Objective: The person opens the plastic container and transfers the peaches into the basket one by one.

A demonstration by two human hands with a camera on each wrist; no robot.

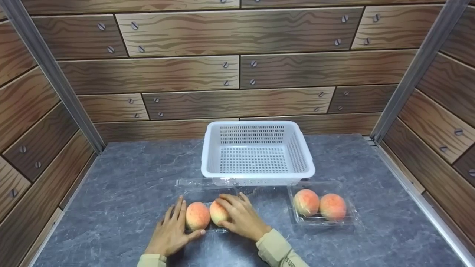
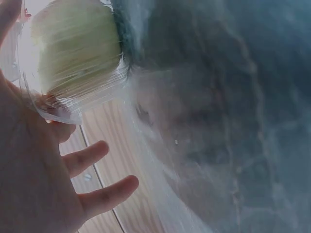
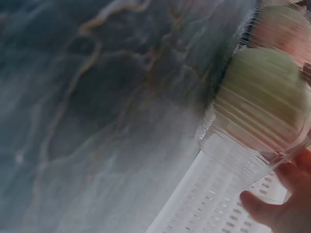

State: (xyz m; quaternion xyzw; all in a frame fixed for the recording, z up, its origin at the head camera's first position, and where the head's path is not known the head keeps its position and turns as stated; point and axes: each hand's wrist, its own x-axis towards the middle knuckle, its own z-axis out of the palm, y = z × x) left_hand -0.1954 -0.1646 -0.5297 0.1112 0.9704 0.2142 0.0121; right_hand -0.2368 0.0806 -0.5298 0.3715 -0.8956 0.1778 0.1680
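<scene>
Two red-and-yellow peaches sit side by side in a clear plastic box, its open lid (image 1: 207, 182) lying back toward the basket. My left hand (image 1: 170, 226) rests along the box's left side with fingers straight, next to the left peach (image 1: 197, 216); its thumb lies along the front. Over the right peach (image 1: 218, 214) my right hand (image 1: 241, 218) curls its fingers, thumb at the front, gripping it. In the left wrist view the left fingers (image 2: 104, 196) are spread beside the clear wall. The right wrist view has a peach (image 3: 262, 97) behind ribbed plastic.
A white perforated basket (image 1: 258, 175) stands at the back, just behind the lid. To the right, a second clear box (image 1: 315, 221) holds two more peaches (image 1: 333, 207). Wood-patterned walls (image 1: 237, 70) enclose the grey marbled table (image 1: 130, 196) on three sides.
</scene>
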